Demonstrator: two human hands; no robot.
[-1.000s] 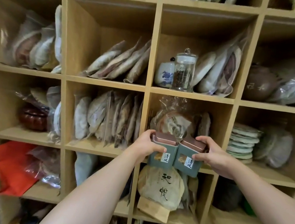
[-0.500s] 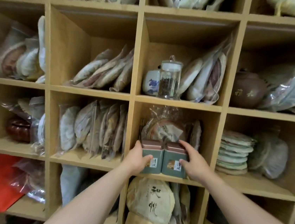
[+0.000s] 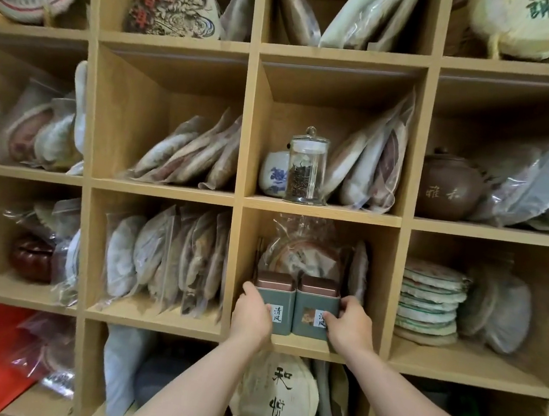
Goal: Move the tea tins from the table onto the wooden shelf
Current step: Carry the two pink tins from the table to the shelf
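Tins side by side, touching, upright at the front edge of a shelf compartment: left tin (image 3: 273,301) and right tin (image 3: 316,306), both green with copper lids, labels facing out. Left hand (image 3: 251,316) wraps the left tin's outer side, fingers curled round it; right hand (image 3: 348,325) grips the right tin's outer side and front corner, fingers over the label. Both tins look seated on the board of the wooden shelf (image 3: 305,346), just in front of a bagged tea cake (image 3: 305,255) filling the back of that compartment. Step in hand, by my read: placing, nearly done, release pending. Next move likely calls for a slight push back from the front edge if the bag allows, then opening both hands and drawing straight out without tipping either tin. Glass jar (image 3: 306,167) sits in the compartment above; paper-wrapped cake (image 3: 275,399) in the one below.
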